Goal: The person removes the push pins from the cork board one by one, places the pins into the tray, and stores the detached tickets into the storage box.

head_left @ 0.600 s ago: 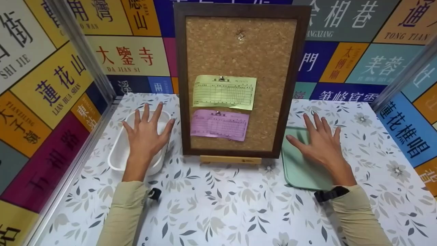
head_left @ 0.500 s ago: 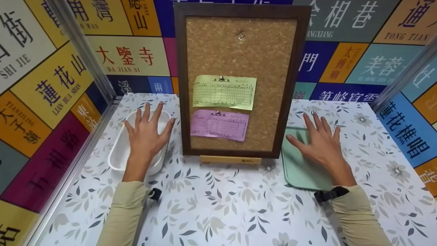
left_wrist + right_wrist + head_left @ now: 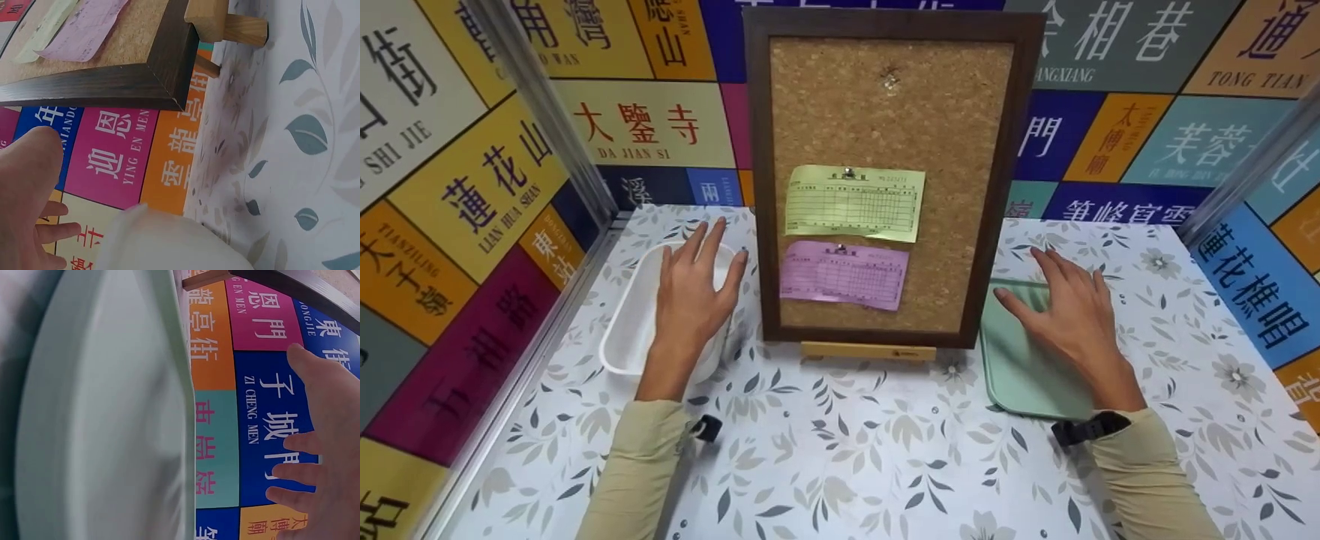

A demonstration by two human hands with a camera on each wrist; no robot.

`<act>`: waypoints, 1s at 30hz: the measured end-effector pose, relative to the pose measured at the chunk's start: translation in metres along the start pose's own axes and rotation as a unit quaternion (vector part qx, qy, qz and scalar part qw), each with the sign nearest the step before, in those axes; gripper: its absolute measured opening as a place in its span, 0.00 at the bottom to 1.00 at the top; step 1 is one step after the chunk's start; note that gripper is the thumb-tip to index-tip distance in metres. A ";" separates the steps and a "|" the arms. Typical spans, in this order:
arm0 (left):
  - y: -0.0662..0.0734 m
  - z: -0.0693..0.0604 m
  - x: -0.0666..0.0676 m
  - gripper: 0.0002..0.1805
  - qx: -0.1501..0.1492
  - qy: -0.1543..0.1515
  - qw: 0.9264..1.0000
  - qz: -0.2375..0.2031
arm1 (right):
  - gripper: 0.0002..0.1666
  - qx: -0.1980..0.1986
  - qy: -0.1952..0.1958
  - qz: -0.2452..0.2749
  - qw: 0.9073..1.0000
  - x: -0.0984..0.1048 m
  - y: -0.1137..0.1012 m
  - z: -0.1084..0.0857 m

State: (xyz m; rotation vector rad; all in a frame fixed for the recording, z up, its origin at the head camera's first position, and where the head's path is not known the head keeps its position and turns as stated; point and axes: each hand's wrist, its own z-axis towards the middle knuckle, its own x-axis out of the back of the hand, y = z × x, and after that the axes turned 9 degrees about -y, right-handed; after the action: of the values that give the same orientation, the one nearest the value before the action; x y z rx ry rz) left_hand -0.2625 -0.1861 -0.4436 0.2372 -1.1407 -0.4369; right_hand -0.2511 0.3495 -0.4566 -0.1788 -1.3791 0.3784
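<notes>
My left hand (image 3: pixel 694 304) is held above a white plastic tub (image 3: pixel 634 337), its fingers extended and holding nothing. Over on the right, my right hand (image 3: pixel 1072 319) hovers above a pale green tray (image 3: pixel 1012 367) with its palm down and fingers loosely straight. Between them a framed corkboard (image 3: pixel 885 112) leans upright. A yellow-green form slip (image 3: pixel 851 206) is pinned to its lower half, and a pink form slip (image 3: pixel 840 277) is pinned just below. Near the top of the cork sits a small shiny cluster (image 3: pixel 890 78), too small to identify. The left wrist view shows the left thumb apart from the tub.
The board rests on a wooden stand (image 3: pixel 870 351). A floral-patterned tabletop (image 3: pixel 840 450) lies beneath everything. Walls of coloured panels (image 3: pixel 641 124) with large characters close off the back and both sides, with metal posts (image 3: pixel 559 150) at the corners.
My left hand has turned slightly to the right, and its fingers are drawn closer together. My right hand's fingers have also come a little closer. The slips and board have stayed put.
</notes>
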 end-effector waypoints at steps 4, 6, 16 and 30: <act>0.010 -0.001 0.002 0.35 -0.010 0.009 0.999 -0.030 | 0.52 0.004 0.030 0.018 0.999 0.000 -0.003 0.000; 0.015 -0.002 0.004 0.34 -0.020 0.018 0.998 -0.049 | 0.49 0.006 0.052 0.033 0.998 0.000 -0.005 -0.001; 0.033 -0.007 0.008 0.35 -0.068 0.050 0.992 -0.097 | 0.35 0.014 0.132 0.081 0.988 0.001 -0.013 -0.001; 0.045 -0.008 0.008 0.32 -0.108 0.058 0.985 -0.121 | 0.23 0.045 0.173 0.103 0.979 0.005 -0.024 -0.002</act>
State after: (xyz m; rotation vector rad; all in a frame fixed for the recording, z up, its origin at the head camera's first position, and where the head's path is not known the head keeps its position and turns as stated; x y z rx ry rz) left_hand -0.2424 -0.1497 -0.4225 0.2100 -0.9456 -0.7483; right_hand -0.2450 0.3291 -0.4438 -0.3007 -1.0011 0.5544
